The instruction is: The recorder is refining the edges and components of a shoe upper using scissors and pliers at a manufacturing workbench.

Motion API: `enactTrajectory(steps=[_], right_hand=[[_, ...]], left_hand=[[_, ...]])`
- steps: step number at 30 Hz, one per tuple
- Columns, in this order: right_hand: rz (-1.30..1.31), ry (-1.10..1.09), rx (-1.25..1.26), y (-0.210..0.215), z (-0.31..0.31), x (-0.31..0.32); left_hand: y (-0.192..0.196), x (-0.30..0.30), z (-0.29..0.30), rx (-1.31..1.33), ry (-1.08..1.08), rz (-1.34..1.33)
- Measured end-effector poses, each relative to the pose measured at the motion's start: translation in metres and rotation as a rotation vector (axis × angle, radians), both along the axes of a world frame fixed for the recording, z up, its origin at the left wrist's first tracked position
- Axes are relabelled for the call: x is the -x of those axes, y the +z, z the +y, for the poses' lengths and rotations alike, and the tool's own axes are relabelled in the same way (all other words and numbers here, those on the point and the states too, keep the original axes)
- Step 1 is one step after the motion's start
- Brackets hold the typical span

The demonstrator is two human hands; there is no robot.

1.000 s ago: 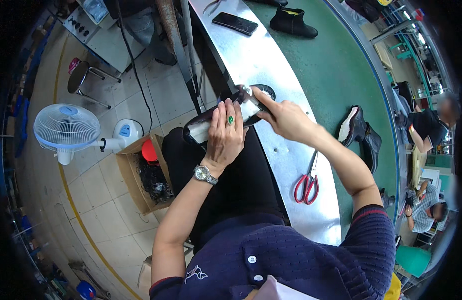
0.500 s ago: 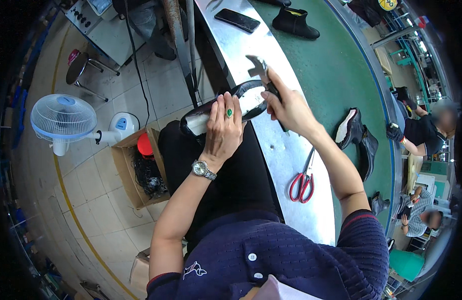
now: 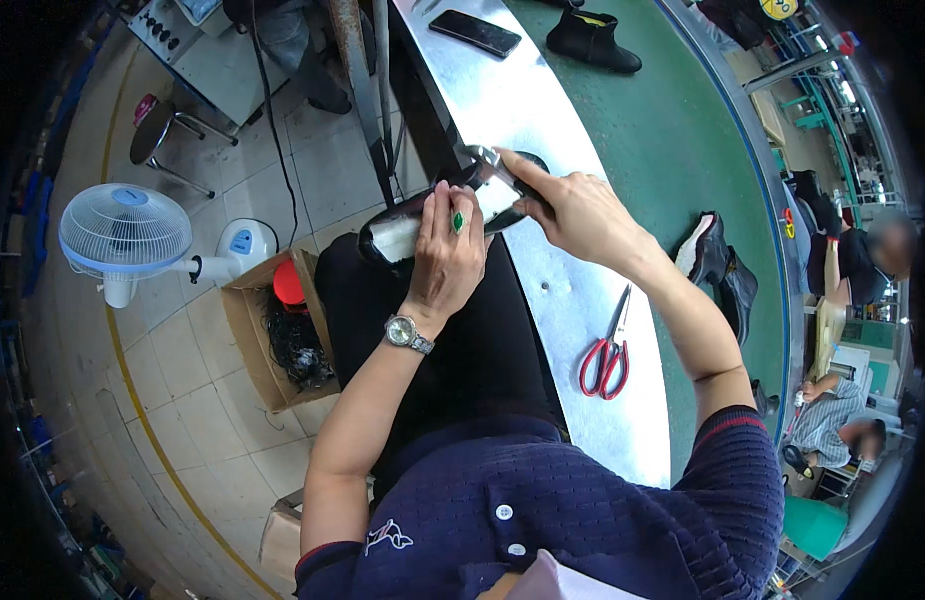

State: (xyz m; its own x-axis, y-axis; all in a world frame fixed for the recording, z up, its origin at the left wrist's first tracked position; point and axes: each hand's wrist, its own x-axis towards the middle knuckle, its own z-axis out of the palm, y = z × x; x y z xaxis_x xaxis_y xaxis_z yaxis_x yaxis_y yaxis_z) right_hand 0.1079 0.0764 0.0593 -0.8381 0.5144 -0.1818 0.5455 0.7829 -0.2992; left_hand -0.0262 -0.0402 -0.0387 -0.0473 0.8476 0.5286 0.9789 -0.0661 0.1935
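Across my lap and the metal bench's edge lies a black shoe, upside down, its whitish sole facing up. My left hand is closed over its middle, pressing it down, with a green-stoned ring on one finger. In my right hand is a claw hammer, its metal head down close to the sole just beyond my left fingers. Motion smears the hammer's head, and my fist hides most of its handle. Whether the head touches the sole, I cannot tell.
Red-handled scissors and a phone lie on the metal bench. Beyond it, a green surface carries a black boot and more shoes. A carton and a fan stand left. Other people work at right.
My right hand has swung the hammer down and left, from raised above the shoe to close against its sole. The left hand and shoe have barely moved.
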Motion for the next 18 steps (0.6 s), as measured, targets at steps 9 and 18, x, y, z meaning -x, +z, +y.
enactTrajectory(steps=[9, 18], right_hand=[[0.04, -0.027, -0.036, -0.004, -0.008, 0.005], [-0.016, -0.088, -0.105, -0.016, -0.023, 0.008]], left_hand=[[-0.006, 0.0, -0.002, -0.029, 0.003, 0.002], [0.031, 0.012, -0.004, 0.239, 0.053, -0.496]])
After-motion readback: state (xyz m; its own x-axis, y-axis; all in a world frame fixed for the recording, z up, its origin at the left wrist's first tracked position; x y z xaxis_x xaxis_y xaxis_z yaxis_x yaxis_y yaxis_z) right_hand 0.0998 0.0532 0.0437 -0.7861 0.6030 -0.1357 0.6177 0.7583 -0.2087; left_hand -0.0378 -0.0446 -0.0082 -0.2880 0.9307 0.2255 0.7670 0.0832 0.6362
